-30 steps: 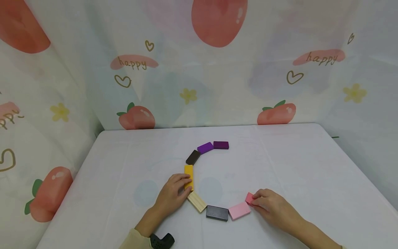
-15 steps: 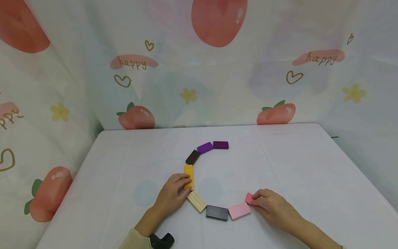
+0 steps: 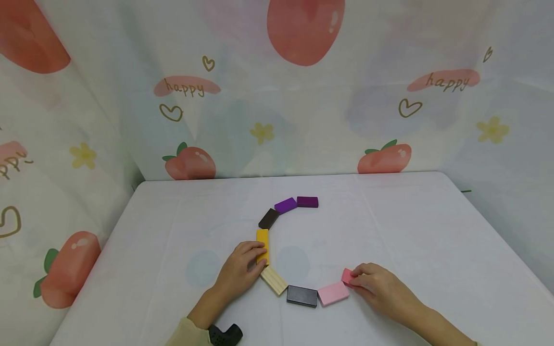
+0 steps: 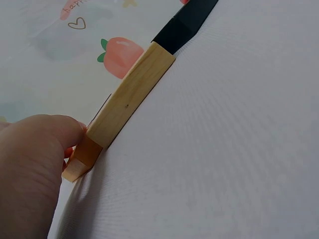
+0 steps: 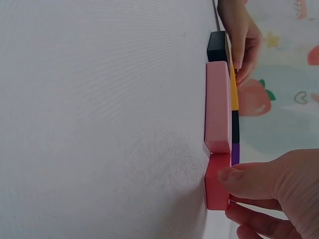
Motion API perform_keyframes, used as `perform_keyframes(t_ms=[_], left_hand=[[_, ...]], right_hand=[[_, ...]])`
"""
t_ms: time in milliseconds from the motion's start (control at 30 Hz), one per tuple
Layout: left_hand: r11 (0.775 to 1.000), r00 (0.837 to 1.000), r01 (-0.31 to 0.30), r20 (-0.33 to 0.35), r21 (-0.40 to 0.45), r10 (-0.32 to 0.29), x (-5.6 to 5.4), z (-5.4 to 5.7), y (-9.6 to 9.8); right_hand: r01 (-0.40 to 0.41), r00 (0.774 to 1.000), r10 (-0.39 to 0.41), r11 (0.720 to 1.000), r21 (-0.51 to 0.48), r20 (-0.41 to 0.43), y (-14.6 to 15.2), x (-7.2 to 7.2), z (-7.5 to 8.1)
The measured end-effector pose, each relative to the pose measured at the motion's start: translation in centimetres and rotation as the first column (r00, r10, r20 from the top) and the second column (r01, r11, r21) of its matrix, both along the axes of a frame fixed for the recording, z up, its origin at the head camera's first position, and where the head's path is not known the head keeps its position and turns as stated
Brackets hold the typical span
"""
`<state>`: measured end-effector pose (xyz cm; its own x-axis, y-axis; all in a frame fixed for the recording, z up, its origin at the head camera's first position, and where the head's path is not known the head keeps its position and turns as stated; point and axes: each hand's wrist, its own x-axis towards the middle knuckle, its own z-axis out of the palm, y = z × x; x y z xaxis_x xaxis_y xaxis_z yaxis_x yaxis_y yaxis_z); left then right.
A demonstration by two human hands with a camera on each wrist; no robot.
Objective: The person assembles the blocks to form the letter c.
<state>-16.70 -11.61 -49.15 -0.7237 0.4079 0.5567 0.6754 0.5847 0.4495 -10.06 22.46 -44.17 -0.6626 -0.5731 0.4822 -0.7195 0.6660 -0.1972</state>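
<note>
Toy blocks lie end to end in a curved line on the white table. In the head view, my left hand (image 3: 240,268) has its thumb and fingertips on the yellow block (image 3: 260,234). The natural wood block (image 4: 124,99) touches that one's near end. My right hand (image 3: 383,290) pinches the small coral-red block (image 3: 346,276) at the right end of the curve. In the right wrist view, the thumb (image 5: 249,179) lies on the coral-red block, whose end meets the light pink block (image 5: 218,104). A dark grey block (image 3: 302,296) sits between the pink and wooden ones.
Farther back, the curve continues with a dark brown block (image 3: 269,218), a violet block (image 3: 285,205) and a dark purple block (image 3: 308,202). A black device (image 3: 226,335) shows at the left sleeve. The table (image 3: 389,216) ends at a printed cloth backdrop.
</note>
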Motion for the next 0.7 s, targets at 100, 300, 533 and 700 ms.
perform_keyframes(t_ms=[100,300,533,700], left_hand=[[1.000,1.000,0.002,-0.003,-0.001,-0.002,-0.03,0.01,0.00],[1.000,1.000,0.004,-0.017,-0.003,-0.004,-0.10,-0.13,0.04],[1.000,1.000,0.000,0.000,-0.007,0.000,-0.07,0.02,0.06],[1.000,1.000,0.003,0.002,-0.004,-0.003,-0.05,0.19,0.05]], right_hand=[[-0.002,1.000,0.002,1.000,0.003,-0.004,0.01,-0.01,0.01],[-0.015,1.000,0.015,1.000,0.006,-0.006,0.01,-0.07,0.07],[-0.027,1.000,0.027,1.000,0.004,-0.007,0.06,-0.13,0.14],[-0.027,1.000,0.027,1.000,0.007,-0.002,0.04,-0.13,0.21]])
